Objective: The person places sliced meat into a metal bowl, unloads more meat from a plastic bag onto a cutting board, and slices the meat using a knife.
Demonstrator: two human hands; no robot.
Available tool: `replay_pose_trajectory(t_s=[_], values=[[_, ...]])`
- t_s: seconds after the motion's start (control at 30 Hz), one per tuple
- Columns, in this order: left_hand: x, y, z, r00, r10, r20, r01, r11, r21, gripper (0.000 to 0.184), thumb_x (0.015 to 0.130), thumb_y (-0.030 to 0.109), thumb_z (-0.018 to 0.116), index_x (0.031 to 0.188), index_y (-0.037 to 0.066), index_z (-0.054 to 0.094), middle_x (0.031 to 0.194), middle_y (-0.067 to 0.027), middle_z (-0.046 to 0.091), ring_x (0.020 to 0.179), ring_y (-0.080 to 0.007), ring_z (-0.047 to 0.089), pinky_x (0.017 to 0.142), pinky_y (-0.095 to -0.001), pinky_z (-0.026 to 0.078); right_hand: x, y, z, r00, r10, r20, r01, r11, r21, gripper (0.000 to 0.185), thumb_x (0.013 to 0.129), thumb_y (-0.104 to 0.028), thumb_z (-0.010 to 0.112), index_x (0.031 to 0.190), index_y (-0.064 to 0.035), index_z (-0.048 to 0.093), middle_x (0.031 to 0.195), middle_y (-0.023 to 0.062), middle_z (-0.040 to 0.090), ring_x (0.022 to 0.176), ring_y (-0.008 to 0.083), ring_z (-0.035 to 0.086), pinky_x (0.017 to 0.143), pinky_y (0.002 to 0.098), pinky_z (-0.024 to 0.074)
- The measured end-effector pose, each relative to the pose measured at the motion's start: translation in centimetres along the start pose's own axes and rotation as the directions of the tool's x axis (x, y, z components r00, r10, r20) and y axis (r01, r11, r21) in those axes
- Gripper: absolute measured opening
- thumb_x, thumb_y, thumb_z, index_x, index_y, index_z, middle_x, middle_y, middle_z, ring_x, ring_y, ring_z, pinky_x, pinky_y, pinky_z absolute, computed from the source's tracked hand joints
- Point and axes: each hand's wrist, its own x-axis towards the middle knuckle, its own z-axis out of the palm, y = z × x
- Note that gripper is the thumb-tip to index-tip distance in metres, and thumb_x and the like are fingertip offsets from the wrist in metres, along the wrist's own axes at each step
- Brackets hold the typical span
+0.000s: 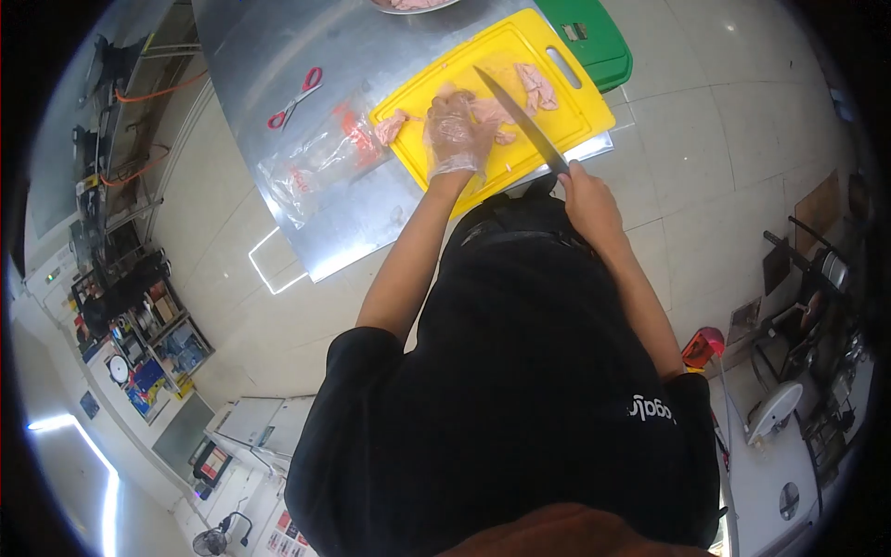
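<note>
On a yellow cutting board (520,162) lie several pieces of pale pink raw meat (535,87). My left hand (455,136), in a clear plastic glove, is pressed on the meat near the board's middle, its fingers bent together around a piece. The bare right hand (590,200) is closed on the handle of a long knife (524,123). The blade slants up and to the left over the board, between the meat by my left hand and the piece at the right. Another scrap of meat (390,128) rests at the board's left edge.
Red-handled scissors (295,98) and a clear plastic bag with red print (325,153) lie on the metal table (251,42). A bowl (413,7) of meat stands at the top edge. Beside the board is a green lid or tray (608,46). Shelves stand at the far left.
</note>
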Motion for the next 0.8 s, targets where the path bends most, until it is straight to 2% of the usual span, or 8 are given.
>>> replay_pose_trajectory(t_s=[0.17,0.27,0.37,0.47,0.57,0.67,0.77,0.8], values=[[-0.4,-0.4,-1.7,0.998,0.020,0.063,-0.013,0.994,-0.105,0.053,0.079,0.026,0.082,0.125,0.009,0.062,0.126,-0.0200,0.059,0.120,-0.0364,0.056,0.104,-0.0446,0.045,1.3,-0.2,-1.3,0.996,-0.009,-0.091,0.004,0.999,-0.053,0.020,0.104,-0.019,0.049,0.107,-0.0001,0.054,0.088,0.0285,0.068,0.086,0.0507,0.065,0.075,0.0609,0.0473],[0.3,-2.1,0.2,0.996,-0.083,-0.042,0.062,0.931,-0.360,0.043,0.080,0.024,0.080,0.118,0.009,0.067,0.123,-0.0210,0.061,0.114,-0.0354,0.060,0.099,-0.0439,0.048,0.1,-1.7,-2.0,0.998,-0.061,-0.020,0.060,0.998,-0.023,0.022,0.105,-0.021,0.049,0.101,0.0003,0.052,0.086,0.0309,0.067,0.086,0.0525,0.063,0.074,0.0609,0.0472],[1.5,-1.6,0.1,0.996,-0.055,0.065,0.074,0.935,-0.348,0.025,0.084,0.021,0.075,0.104,0.007,0.071,0.113,-0.0206,0.064,0.105,-0.0342,0.063,0.094,-0.0422,0.050,-0.7,-1.8,-0.7,0.997,-0.033,0.063,0.039,0.995,-0.096,0.021,0.105,-0.019,0.049,0.100,0.0010,0.051,0.085,0.0314,0.066,0.085,0.0527,0.063,0.073,0.0605,0.0475],[1.6,-1.8,1.7,0.967,0.253,-0.012,-0.253,0.967,-0.023,0.014,0.087,0.017,0.069,0.094,0.005,0.072,0.106,-0.0200,0.066,0.099,-0.0343,0.064,0.094,-0.0410,0.050,0.1,-1.1,1.0,0.996,-0.061,0.062,0.064,0.997,-0.047,0.022,0.104,-0.020,0.050,0.102,0.0019,0.051,0.084,0.0323,0.066,0.084,0.0532,0.063,0.072,0.0601,0.0481],[2.3,-0.6,-0.1,0.978,0.165,0.129,-0.150,0.982,-0.117,0.024,0.079,0.025,0.076,0.095,0.007,0.074,0.110,-0.0156,0.068,0.104,-0.0346,0.064,0.092,-0.0415,0.051,3.5,-0.9,3.9,0.983,-0.173,-0.067,0.178,0.981,0.080,0.026,0.104,-0.022,0.051,0.105,0.0037,0.052,0.085,0.0335,0.065,0.084,0.0538,0.063,0.073,0.0604,0.0485],[1.6,1.3,-3.1,0.951,0.145,0.271,-0.126,0.988,-0.090,0.030,0.075,0.028,0.079,0.096,0.007,0.074,0.108,-0.0180,0.067,0.109,-0.0358,0.061,0.093,-0.0431,0.050,8.3,-3.7,3.9,0.982,-0.179,-0.063,0.184,0.979,0.082,0.027,0.103,-0.022,0.052,0.108,0.0047,0.053,0.087,0.0341,0.065,0.088,0.0533,0.063,0.075,0.0593,0.0489],[1.6,0.2,-1.3,0.973,0.200,0.115,-0.198,0.980,-0.026,0.033,0.072,0.028,0.081,0.096,0.007,0.073,0.106,-0.0190,0.065,0.108,-0.0374,0.059,0.093,-0.0423,0.049,9.0,-4.1,3.4,0.988,-0.150,-0.025,0.152,0.984,0.097,0.027,0.103,-0.022,0.052,0.109,0.0043,0.055,0.092,0.0337,0.066,0.093,0.0525,0.063,0.078,0.0589,0.0484],[1.2,-0.1,-1.0,0.987,0.158,0.033,-0.157,0.987,-0.024,0.033,0.074,0.029,0.080,0.096,0.006,0.072,0.106,-0.0190,0.065,0.108,-0.0374,0.059,0.094,-0.0426,0.048,7.6,-3.1,3.3,0.991,-0.136,-0.011,0.137,0.986,0.099,0.027,0.102,-0.022,0.051,0.110,0.0036,0.055,0.095,0.0331,0.066,0.095,0.0522,0.063,0.080,0.0590,0.0479]])
